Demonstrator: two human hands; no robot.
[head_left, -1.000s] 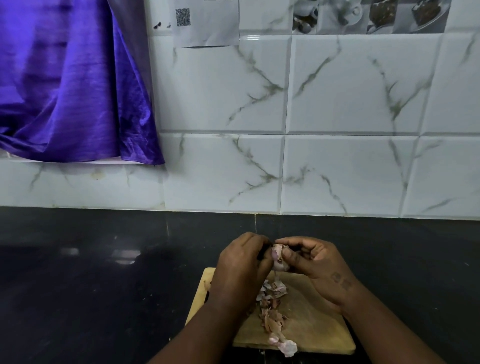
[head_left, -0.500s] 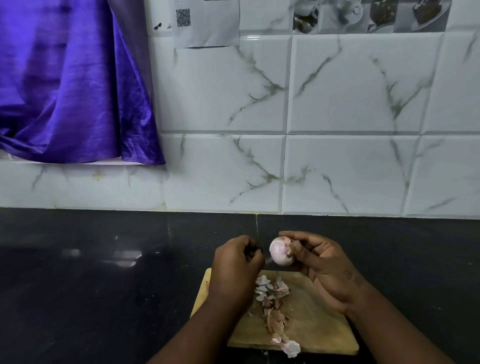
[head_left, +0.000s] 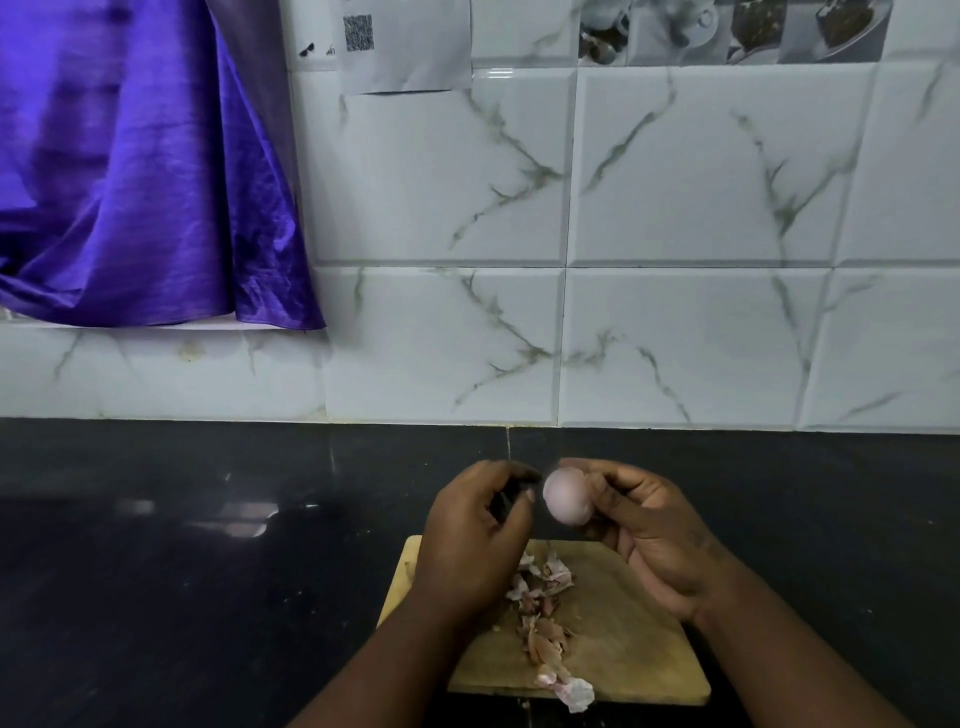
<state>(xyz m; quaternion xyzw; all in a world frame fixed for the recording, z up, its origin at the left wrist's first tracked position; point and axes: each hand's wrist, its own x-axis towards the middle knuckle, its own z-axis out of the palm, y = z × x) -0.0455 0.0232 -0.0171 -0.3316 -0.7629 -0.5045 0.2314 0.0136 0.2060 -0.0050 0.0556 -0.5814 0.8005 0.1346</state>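
Observation:
My right hand (head_left: 649, 530) holds a small, pale pink peeled onion (head_left: 567, 493) in its fingertips, raised above the far edge of a wooden cutting board (head_left: 628, 654). My left hand (head_left: 475, 540) is just left of the onion, a small gap apart. Its fingers are curled round a thin dark thing (head_left: 506, 501), blurred and mostly hidden by the fingers. A strip of pink and brown onion skins (head_left: 543, 613) lies down the middle of the board, and one pale piece (head_left: 574, 693) hangs over its near edge.
The board sits on a black polished counter (head_left: 208, 571) that runs to a white marble-look tiled wall (head_left: 675, 338). A purple cloth (head_left: 130, 182) hangs at the upper left. A paper with a QR code (head_left: 400, 47) is stuck on the wall.
The hands have drawn apart: a second ago both were closed over the onion. The onion now shows bare and smooth in my right hand, and both hands have risen slightly.

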